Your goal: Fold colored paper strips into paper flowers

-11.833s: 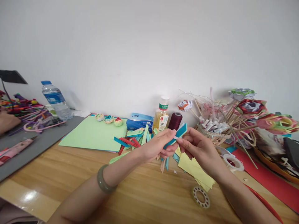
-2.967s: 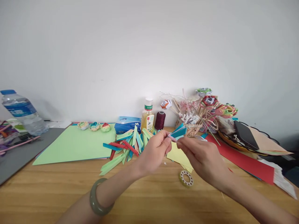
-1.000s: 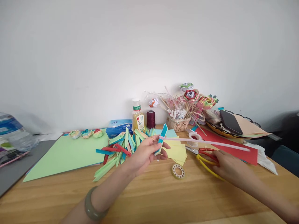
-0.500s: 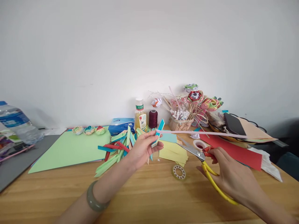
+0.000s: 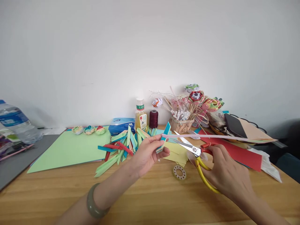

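My left hand [image 5: 152, 153] is closed on folded blue paper strips [image 5: 166, 131] near the middle of the view. A long pale pink stick [image 5: 211, 136] runs from those fingers out to the right. In my right hand [image 5: 231, 172] are scissors [image 5: 193, 150] with one red and one yellow handle. Their blades are parted and point left, just below the stick and near my left fingers. Beneath the blades lie yellow paper sheets [image 5: 174, 152]. A roll of clear tape [image 5: 179, 172] rests on the table below them.
Coloured strips [image 5: 117, 150] are heaped left of my left hand. Behind stand a bottle [image 5: 141, 117], a thread spool [image 5: 153, 119] and a basket [image 5: 181, 125] of paper flowers. Green paper [image 5: 75, 150] spreads left; red paper [image 5: 246, 157] lies right.
Both hands have drawn closer together: my left hand shifted slightly right with the strips and stick, and my right hand moved left with the scissors, whose blades now reach nearer the stick.
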Tool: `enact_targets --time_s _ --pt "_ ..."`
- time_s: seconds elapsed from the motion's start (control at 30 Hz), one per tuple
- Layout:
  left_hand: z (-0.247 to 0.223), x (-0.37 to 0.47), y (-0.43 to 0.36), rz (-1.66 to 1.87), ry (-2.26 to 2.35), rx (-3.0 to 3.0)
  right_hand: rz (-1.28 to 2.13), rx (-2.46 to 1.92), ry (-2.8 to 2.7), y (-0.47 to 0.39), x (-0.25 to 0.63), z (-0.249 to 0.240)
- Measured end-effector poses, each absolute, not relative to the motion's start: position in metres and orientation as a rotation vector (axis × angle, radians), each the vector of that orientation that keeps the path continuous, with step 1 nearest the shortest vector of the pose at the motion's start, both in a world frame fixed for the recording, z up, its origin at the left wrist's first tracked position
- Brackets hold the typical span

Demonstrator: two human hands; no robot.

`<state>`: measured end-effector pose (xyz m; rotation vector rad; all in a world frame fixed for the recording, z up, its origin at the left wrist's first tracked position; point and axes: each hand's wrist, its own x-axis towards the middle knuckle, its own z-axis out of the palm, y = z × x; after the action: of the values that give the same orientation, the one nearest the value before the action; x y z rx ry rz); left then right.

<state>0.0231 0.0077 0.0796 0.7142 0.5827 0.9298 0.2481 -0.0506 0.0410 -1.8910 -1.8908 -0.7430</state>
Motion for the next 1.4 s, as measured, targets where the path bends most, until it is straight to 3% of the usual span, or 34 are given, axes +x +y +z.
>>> enact_targets --time_s 0.27,0.8,1.1,1.4 --pt "0.076 0.029 0.003 0.794 0.659 0.839 -0.851 -1.807 -1.942 -0.045 0.236 0.04" --pt "0.069 0.033 0.005 0.748 0.627 0.729 -0.522 -1.829 -2.11 -0.037 0.234 0.032" --pt "0.069 0.032 0.007 0.753 0.588 0.702 -0.665 -1.692 -2.133 -0.03 0.24 0.02" --pt "0.069 0.028 0.016 0.797 0.678 0.734 -0.013 -2.04 -1.885 -0.029 0.247 0.038"
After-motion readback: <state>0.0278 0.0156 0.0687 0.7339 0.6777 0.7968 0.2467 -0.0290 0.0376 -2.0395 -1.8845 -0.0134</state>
